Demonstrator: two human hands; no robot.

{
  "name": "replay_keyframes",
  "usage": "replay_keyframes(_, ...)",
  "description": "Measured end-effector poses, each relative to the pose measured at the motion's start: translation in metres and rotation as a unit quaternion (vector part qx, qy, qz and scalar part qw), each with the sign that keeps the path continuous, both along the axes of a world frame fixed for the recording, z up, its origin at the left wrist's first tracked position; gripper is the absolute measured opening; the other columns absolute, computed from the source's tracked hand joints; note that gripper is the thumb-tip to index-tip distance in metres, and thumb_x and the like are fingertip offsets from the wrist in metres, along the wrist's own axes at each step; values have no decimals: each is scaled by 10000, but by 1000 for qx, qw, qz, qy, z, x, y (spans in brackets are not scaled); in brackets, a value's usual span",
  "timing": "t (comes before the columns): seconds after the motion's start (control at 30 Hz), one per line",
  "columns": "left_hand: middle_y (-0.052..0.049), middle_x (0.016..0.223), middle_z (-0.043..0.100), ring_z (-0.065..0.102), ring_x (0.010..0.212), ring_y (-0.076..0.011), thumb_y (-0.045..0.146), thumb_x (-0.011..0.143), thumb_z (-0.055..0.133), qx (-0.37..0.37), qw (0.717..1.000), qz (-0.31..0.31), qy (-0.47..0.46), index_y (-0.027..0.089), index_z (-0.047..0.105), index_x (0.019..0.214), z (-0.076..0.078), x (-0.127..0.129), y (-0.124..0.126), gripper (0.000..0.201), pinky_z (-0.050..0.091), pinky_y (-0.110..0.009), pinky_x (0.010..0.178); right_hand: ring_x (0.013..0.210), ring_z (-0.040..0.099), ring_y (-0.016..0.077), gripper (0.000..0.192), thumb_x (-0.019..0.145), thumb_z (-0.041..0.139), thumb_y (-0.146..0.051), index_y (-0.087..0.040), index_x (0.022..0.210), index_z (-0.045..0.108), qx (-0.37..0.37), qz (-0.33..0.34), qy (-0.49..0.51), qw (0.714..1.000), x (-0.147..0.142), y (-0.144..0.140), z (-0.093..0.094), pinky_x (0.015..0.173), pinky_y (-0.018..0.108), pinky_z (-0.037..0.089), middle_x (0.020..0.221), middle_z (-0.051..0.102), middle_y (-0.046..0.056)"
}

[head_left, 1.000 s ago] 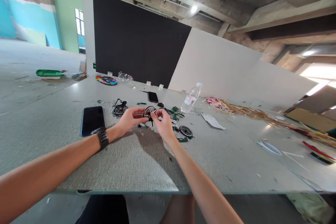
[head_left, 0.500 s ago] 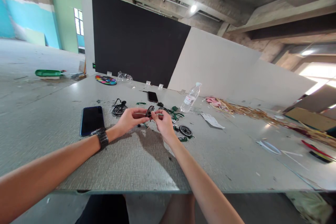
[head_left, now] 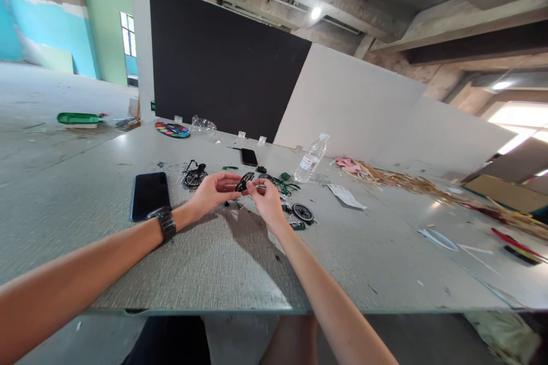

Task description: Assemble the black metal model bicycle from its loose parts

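Between my two hands, just above the table, is a small black toy bicycle wheel (head_left: 244, 182), tilted. My left hand (head_left: 213, 190) grips its left side between thumb and fingers. From the right, the fingertips of my right hand (head_left: 266, 198) pinch its edge; any smaller part there is too small to make out. Right behind the right hand lies a green toy bicycle frame (head_left: 285, 184). Another wheel (head_left: 302, 213) lies flat to the right, beside small dark green parts (head_left: 297, 226). A black model bicycle part with a wheel (head_left: 195, 175) rests left of my left hand.
A blue-edged phone (head_left: 150, 196) lies by my left wrist; a second phone (head_left: 248, 157) lies farther back. A clear bottle (head_left: 311, 158) stands behind the parts, near a paper sheet (head_left: 346, 196). Wood strips (head_left: 398, 179) are heaped at the right, a paint palette (head_left: 172, 130) at back left.
The wheel in my hands has turned from nearly upright to a more slanted position. Both hands stay in almost the same place, and the things on the table have not moved.
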State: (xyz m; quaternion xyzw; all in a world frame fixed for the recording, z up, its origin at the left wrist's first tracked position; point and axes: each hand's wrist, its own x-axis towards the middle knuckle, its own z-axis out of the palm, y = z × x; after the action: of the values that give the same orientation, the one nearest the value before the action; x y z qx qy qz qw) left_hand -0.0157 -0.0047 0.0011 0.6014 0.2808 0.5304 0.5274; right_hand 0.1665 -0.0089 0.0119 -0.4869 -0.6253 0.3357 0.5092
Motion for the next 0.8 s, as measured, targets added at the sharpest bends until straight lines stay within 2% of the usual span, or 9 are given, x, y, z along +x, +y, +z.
replay_keyframes(0.13,-143,1148,743,702,1099,-270,228,687,855,5,1000,21,15,126,656,1113,1,0,-1,482,511,-479,1051,790,735,261,444,809,655,-632,-227,941,533,-18,4,-8,1000,0,-2,1,725,352,527,773,762,63)
replay_keyframes(0.33,-133,1149,745,705,1090,-255,221,692,841,20,999,25,26,135,654,1104,2,1,-1,460,521,-462,1043,857,723,244,395,839,633,-598,-214,913,572,27,9,-36,999,1,4,-4,805,354,522,867,743,76)
replay_keyframes(0.43,-137,1167,740,703,1096,-255,210,690,836,20,999,30,33,134,654,1109,3,1,-1,463,528,-455,1036,881,711,238,390,847,624,-588,-206,917,594,47,-3,-56,997,2,8,-6,803,350,520,953,729,87)
replay_keyframes(0.63,-154,1184,733,693,1123,-265,210,684,844,15,999,34,38,124,658,1122,2,1,-1,483,508,-467,1058,860,705,229,384,834,651,-570,-203,931,595,57,-2,-52,997,4,9,-7,767,339,530,956,720,80)
replay_keyframes(0.8,-144,1189,734,689,1135,-265,220,700,841,34,997,40,47,142,675,1111,1,0,1,450,492,-484,1072,864,691,215,382,827,669,-554,-197,942,595,72,-12,-57,996,4,8,-6,733,320,524,1036,713,99)
